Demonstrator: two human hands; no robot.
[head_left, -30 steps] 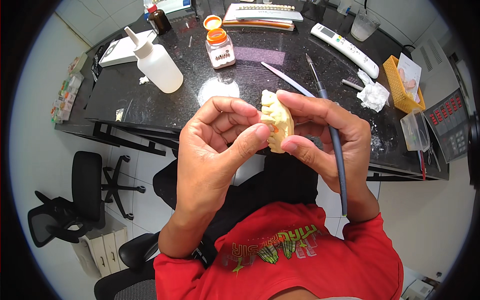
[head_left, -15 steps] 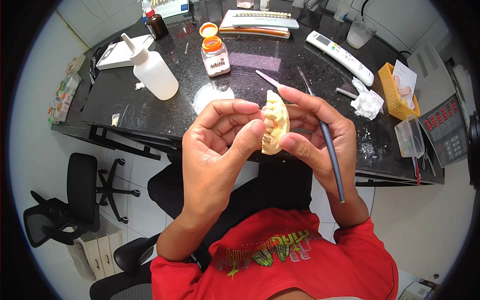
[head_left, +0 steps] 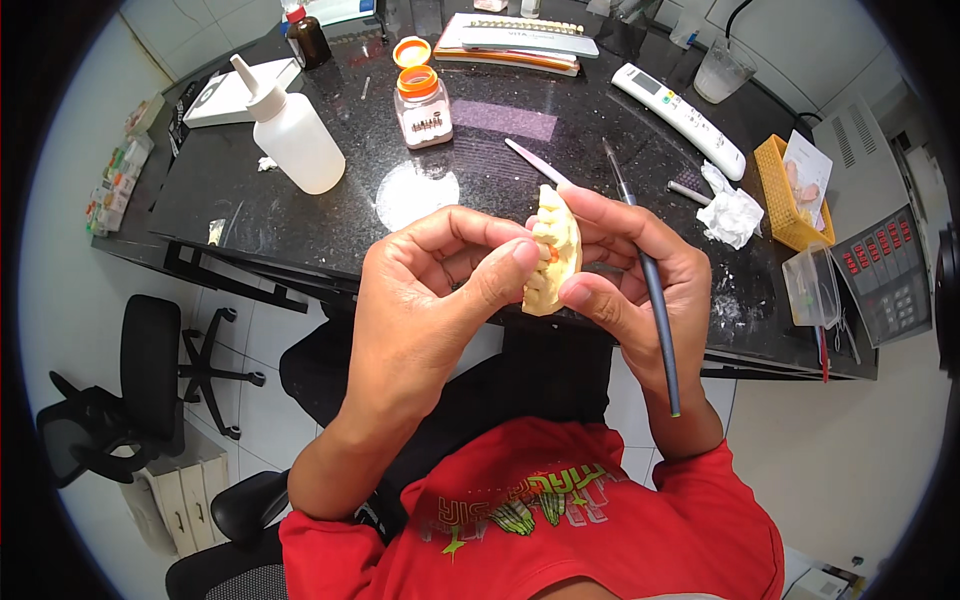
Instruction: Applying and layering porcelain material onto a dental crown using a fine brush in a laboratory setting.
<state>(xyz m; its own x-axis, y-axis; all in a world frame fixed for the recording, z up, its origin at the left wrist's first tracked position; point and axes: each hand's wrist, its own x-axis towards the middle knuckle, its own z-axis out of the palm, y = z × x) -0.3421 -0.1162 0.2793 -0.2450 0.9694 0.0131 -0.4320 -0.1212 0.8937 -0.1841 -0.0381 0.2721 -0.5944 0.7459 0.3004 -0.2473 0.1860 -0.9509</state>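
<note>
Above the near edge of the counter I hold a cream-yellow dental cast (head_left: 556,262), its row of teeth facing left and a small orange-red mark among them. My right hand (head_left: 650,275) grips the cast's right side between thumb and forefinger. A slim dark brush (head_left: 655,300) also rests in that hand, its tip pointing away from me and its end hanging past the wrist. My left hand (head_left: 430,290) pinches at the teeth with thumb and index finger; whether a separate tooth is between the fingertips is hidden.
On the black counter (head_left: 330,225) stand a white squeeze bottle (head_left: 300,145), an orange-rimmed powder jar (head_left: 424,110) and a round white disc (head_left: 418,196). A pink-white tool (head_left: 535,160) lies beyond the cast. Rightward are a remote (head_left: 680,120), crumpled tissue (head_left: 730,215) and a yellow basket (head_left: 785,190).
My left thumb and index finger have closed in on the cast's teeth. The cast has tilted slightly in my right hand. The whole view has shifted a little.
</note>
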